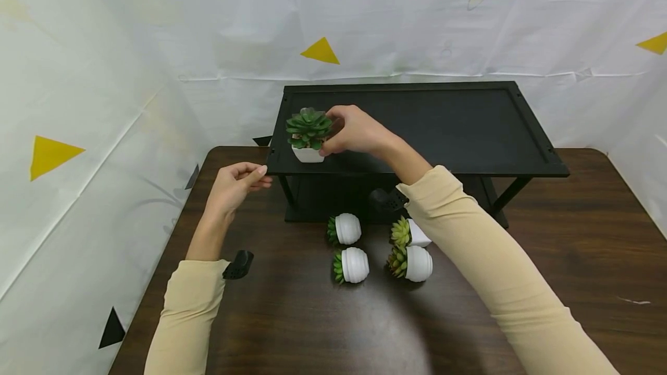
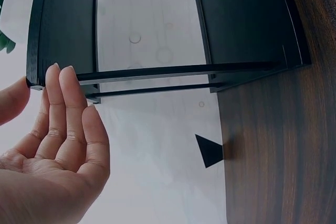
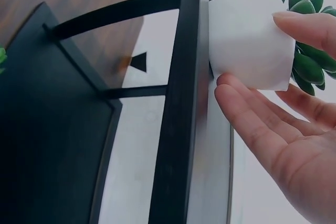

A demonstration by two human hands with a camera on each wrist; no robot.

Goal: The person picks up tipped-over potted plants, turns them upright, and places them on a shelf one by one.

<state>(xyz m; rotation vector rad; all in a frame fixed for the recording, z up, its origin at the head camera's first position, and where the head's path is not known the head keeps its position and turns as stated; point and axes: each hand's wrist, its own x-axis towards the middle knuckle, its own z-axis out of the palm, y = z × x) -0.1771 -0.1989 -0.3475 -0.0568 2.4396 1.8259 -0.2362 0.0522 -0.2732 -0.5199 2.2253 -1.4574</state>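
Observation:
A dark green succulent (image 1: 308,125) in a square white pot (image 3: 249,43) stands upright at the left end of the black shelf's top board (image 1: 417,126). From its right side, my right hand (image 1: 356,129) grips the pot, thumb on the near face and fingers behind. In the right wrist view the pot's base meets the board. My left hand (image 1: 237,187) pinches the front left corner of that board. The left wrist view shows the thumb (image 2: 13,100) at the outer edge and fingertips on the underside by the leg bar (image 2: 173,72).
Several small succulents in white pots lie on their sides before the shelf: two at left (image 1: 348,228) (image 1: 355,265), and a light green one (image 1: 401,231) and a reddish one (image 1: 418,263) at right. A brown wooden table (image 1: 292,323) carries everything. White sheeting (image 1: 250,16) hangs behind and left.

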